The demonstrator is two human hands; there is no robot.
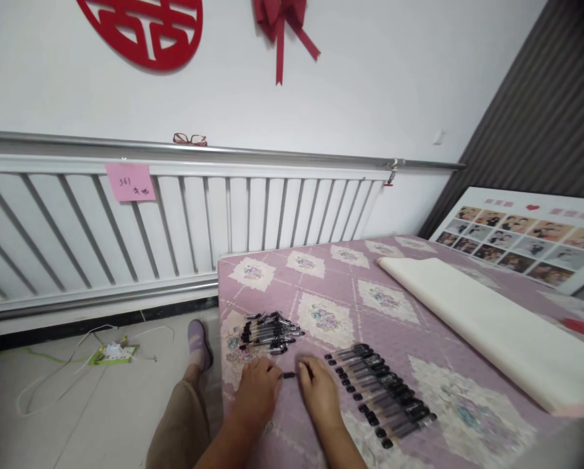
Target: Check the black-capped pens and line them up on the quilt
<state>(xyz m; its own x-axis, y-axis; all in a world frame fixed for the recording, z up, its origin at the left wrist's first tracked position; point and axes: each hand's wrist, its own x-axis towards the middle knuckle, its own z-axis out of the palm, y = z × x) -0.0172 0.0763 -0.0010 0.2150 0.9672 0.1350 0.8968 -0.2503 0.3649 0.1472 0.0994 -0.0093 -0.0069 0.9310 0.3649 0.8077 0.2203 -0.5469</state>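
Observation:
My left hand [259, 389] is closed at the bed's near left side, its fingertips pinching a pen [289, 375] whose short black part shows in the gap between my hands. Facing it, my right hand [320, 391] has curled fingers around the other end of that pen; a dark bit shows at its fingers, the rest is hidden. Just beyond my left hand lies a loose pile of black and clear pens [270, 331]. To the right of my right hand, a slanting row of several pens [382, 391] lies side by side, with black pieces at their left ends.
A purple patterned cover [282, 286] lies under everything. On the right is a long cream folded sheet [472, 319], with a photo board [521, 234] behind it. A white radiator [253, 208] runs along the wall. A power strip [116, 353] with cables lies on the floor.

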